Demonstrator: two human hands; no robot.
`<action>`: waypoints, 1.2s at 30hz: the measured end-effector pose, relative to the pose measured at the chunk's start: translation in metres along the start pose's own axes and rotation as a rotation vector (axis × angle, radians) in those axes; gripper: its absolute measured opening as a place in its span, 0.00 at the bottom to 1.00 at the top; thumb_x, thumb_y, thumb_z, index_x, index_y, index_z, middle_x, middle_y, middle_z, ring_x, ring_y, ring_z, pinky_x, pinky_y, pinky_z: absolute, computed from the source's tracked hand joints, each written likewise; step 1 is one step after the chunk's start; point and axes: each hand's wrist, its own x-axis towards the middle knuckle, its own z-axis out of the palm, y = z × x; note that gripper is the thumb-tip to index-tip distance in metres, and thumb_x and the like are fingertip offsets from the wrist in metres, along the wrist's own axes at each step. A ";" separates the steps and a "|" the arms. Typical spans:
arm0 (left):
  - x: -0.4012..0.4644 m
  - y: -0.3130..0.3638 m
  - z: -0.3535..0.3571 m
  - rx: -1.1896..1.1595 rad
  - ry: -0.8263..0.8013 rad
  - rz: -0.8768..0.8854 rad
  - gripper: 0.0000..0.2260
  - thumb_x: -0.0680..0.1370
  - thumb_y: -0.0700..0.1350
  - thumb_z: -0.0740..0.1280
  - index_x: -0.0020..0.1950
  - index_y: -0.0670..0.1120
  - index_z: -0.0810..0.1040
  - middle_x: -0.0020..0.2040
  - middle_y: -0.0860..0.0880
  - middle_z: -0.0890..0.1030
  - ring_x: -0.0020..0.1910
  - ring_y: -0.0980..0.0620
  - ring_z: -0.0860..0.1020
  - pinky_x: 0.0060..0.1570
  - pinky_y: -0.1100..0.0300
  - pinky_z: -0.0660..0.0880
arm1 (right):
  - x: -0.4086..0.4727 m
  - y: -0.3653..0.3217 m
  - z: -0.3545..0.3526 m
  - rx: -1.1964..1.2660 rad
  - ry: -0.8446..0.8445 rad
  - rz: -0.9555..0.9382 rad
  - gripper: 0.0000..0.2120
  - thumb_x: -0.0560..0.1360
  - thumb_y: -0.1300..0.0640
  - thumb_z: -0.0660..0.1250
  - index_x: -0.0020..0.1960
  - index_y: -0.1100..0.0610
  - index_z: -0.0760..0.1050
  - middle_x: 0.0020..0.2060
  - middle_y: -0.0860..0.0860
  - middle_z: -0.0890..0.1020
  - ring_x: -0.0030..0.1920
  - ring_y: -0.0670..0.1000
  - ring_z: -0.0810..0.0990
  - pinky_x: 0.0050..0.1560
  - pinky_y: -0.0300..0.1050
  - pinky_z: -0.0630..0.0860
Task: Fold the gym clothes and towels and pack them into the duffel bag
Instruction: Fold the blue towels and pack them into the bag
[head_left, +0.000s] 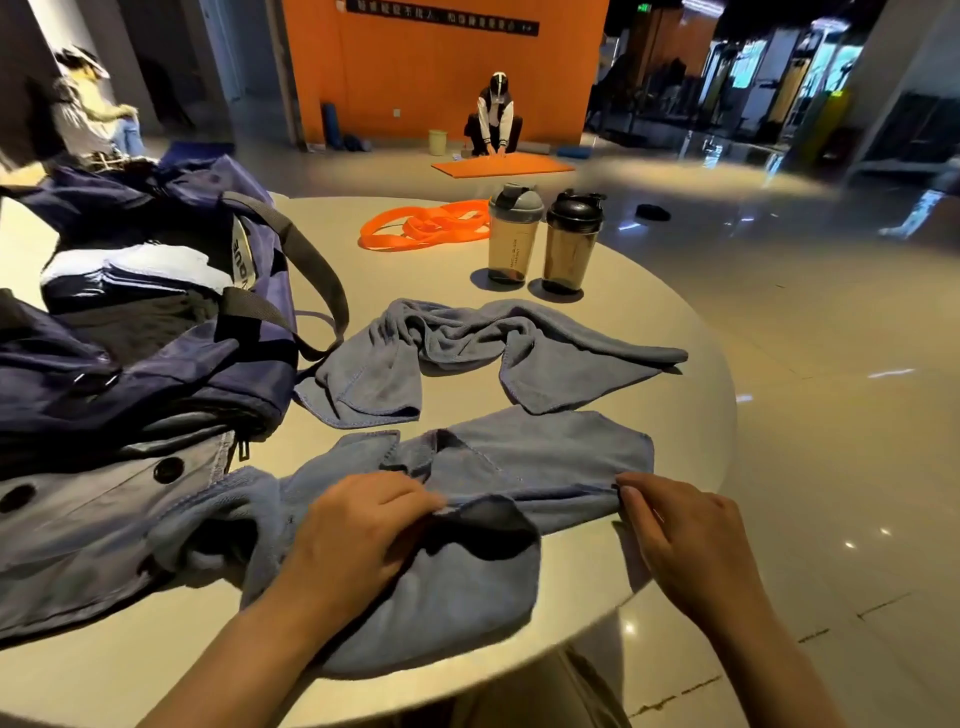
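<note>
Head view: at lower centre, the left hand (358, 525) and right hand (675, 530) each pinch the near blue towel (519, 467) along its edge. Judged best: pull that edge taut, align corners, then fold. The duffel bag (156, 353) gapes open at left.

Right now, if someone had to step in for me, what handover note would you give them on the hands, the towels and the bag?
Left hand and right hand each pinch the near edge of the near towel, which lies crumpled and unfolded on the table.
The far towel lies bunched beyond it, untouched.
The duffel bag sits open on the left with folded clothes already inside.
Left to do: fold both towels and pack them.
</note>
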 end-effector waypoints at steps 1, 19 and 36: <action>-0.006 -0.003 -0.005 0.008 0.032 -0.014 0.12 0.74 0.49 0.62 0.48 0.48 0.84 0.45 0.51 0.84 0.44 0.51 0.81 0.41 0.58 0.79 | 0.001 0.000 0.000 -0.020 -0.003 -0.003 0.08 0.78 0.56 0.65 0.53 0.48 0.80 0.44 0.46 0.84 0.38 0.43 0.76 0.48 0.53 0.76; -0.100 -0.121 -0.118 0.075 0.333 -0.750 0.18 0.74 0.44 0.55 0.57 0.47 0.80 0.50 0.44 0.82 0.50 0.40 0.79 0.50 0.45 0.74 | 0.041 0.024 0.015 -0.261 0.189 -0.080 0.05 0.71 0.65 0.68 0.38 0.58 0.78 0.30 0.55 0.79 0.27 0.55 0.72 0.36 0.43 0.65; -0.026 -0.023 -0.070 0.151 -0.027 -0.387 0.25 0.75 0.61 0.54 0.64 0.50 0.77 0.58 0.49 0.81 0.56 0.46 0.79 0.57 0.45 0.72 | 0.022 -0.005 0.014 -0.157 0.082 -0.054 0.05 0.71 0.65 0.72 0.45 0.58 0.81 0.35 0.56 0.82 0.29 0.51 0.71 0.33 0.37 0.63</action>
